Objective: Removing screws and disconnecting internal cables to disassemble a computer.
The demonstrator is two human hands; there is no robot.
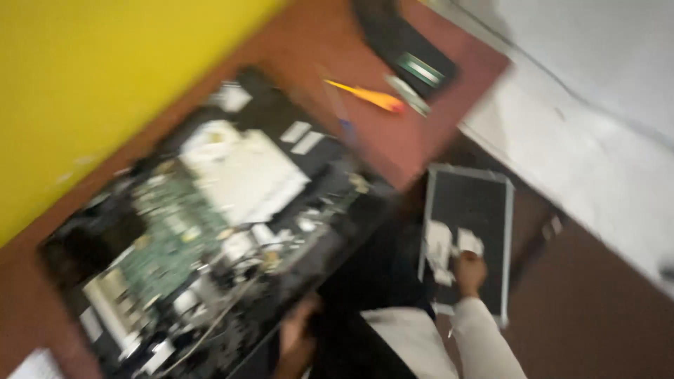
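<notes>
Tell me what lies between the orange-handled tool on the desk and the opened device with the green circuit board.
Head view: only bare brown desk between the orange-handled tool and the opened device; blur may hide small parts.

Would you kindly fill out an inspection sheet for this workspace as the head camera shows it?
Surface: reddish-brown table, picture blurred.
Job's things: opened device with green circuit board and pale metal plate exposed; dark flat panel off the table's edge.
Clutter: orange-handled tool; dark flat item at the far corner.
Hands: right hand on the dark flat panel; left hand at the opened device's near edge, grip unclear.
Cables: pale wires over the device's near end.
Surroundings: yellow wall, grey floor.
</notes>
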